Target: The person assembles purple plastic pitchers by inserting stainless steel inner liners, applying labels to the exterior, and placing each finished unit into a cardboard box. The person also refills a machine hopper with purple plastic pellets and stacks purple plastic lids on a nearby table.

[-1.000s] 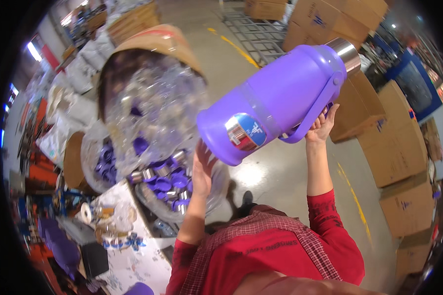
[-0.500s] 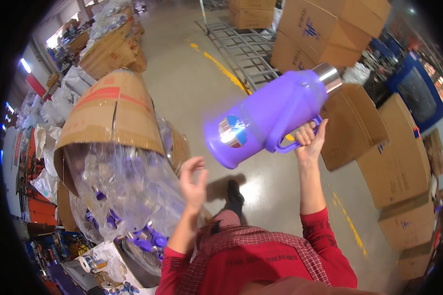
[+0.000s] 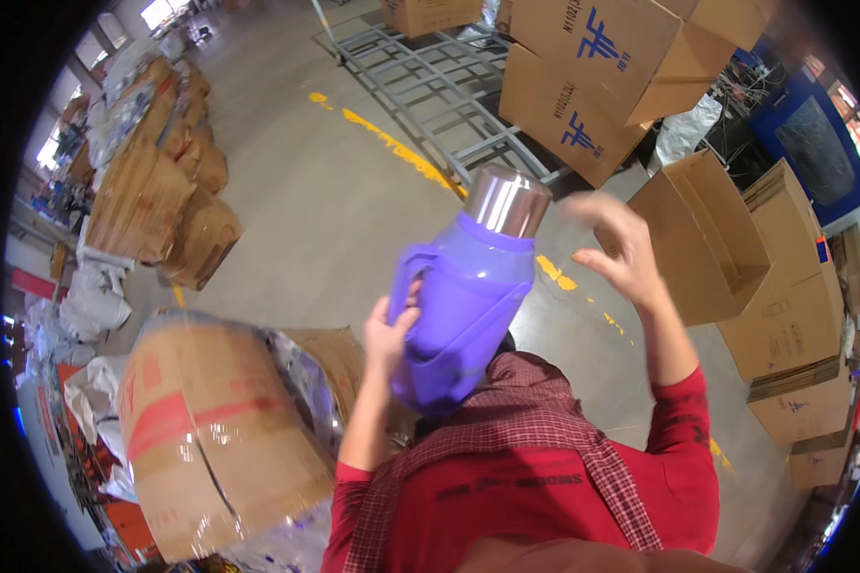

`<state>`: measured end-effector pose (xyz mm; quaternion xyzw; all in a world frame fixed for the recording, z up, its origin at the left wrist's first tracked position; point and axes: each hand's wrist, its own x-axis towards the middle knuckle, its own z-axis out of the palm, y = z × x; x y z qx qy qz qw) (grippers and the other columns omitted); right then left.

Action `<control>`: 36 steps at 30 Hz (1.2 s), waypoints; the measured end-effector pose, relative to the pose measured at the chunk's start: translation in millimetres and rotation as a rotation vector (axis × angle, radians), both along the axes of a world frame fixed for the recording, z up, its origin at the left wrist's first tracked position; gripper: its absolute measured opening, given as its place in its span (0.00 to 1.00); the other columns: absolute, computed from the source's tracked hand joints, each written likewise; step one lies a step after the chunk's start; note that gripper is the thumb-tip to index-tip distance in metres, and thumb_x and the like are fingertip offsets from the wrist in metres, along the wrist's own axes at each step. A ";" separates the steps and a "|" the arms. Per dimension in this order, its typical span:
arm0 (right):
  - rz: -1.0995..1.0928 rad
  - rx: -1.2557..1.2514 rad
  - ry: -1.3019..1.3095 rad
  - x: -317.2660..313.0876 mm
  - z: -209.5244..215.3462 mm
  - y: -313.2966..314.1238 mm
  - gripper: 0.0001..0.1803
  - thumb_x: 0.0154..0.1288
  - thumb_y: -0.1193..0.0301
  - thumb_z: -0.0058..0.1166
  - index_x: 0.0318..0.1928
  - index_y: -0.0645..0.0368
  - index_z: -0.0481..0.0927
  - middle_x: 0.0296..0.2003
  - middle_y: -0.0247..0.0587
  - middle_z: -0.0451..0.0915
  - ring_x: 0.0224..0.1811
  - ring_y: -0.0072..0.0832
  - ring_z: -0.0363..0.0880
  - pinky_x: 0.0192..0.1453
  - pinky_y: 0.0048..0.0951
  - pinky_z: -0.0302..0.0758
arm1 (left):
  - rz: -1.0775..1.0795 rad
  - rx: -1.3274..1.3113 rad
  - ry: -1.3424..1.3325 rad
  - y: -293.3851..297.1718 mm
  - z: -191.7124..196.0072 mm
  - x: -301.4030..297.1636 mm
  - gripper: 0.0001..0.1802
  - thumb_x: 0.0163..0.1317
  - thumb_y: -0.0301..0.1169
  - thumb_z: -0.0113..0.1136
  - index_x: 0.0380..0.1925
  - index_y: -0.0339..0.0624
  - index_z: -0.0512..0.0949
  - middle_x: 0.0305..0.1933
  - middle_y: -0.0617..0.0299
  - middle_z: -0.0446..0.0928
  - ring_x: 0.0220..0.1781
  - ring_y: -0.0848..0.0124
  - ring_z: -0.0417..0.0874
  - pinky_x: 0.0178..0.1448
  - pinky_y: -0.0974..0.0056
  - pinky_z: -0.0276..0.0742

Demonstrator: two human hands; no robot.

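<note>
A purple thermos flask [image 3: 468, 306] with a shiny metal cap [image 3: 508, 199] is held in front of my body, nearly upright and tilted a little to the right. My left hand [image 3: 392, 329] is wrapped round the flask's side handle. To the right of the cap, my right hand [image 3: 616, 244] is raised, apart from the flask, with thumb and fingers spread; its fingertips are blurred by motion. The flask's base is partly smeared by motion.
A large taped carton [image 3: 201, 430] stands close at my left. On the right are an open carton [image 3: 698, 239] and flattened cardboard [image 3: 784, 315]. Ahead, a grey metal rack [image 3: 449, 105] lies beside stacked cartons [image 3: 583, 67]. A yellow line [image 3: 392, 143] marks the floor.
The flask has passed from my right hand to my left and swung from a sideways lean to nearly upright. My right hand has let go of the handle. The view has turned rightward.
</note>
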<state>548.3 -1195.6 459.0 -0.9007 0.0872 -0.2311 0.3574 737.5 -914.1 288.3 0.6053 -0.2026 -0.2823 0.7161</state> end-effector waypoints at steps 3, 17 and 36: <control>0.309 0.019 -0.002 107.2 2.1 -82.5 0.63 0.43 0.26 0.55 0.72 0.53 0.58 0.73 0.50 0.51 0.76 0.46 0.49 0.75 0.49 0.53 | -0.091 -0.164 0.055 -31.4 8.1 92.0 0.15 0.61 0.29 0.61 0.46 0.31 0.76 0.52 0.52 0.80 0.53 0.67 0.80 0.59 0.64 0.74; 0.725 0.393 0.292 696.0 -40.3 -156.0 0.37 0.55 0.43 0.49 0.60 0.53 0.75 0.57 0.49 0.75 0.61 0.41 0.72 0.66 0.37 0.65 | 0.393 0.383 -0.079 -99.2 49.7 475.0 0.14 0.64 0.36 0.63 0.39 0.35 0.83 0.34 0.59 0.84 0.36 0.74 0.81 0.44 0.69 0.76; 0.373 0.539 0.151 1351.0 -58.0 -174.6 0.38 0.62 0.44 0.54 0.63 0.61 0.72 0.60 0.52 0.72 0.64 0.39 0.70 0.67 0.35 0.65 | 0.826 0.595 -0.993 -188.9 81.9 1047.6 0.23 0.51 0.28 0.70 0.48 0.34 0.77 0.47 0.45 0.81 0.45 0.52 0.84 0.48 0.56 0.80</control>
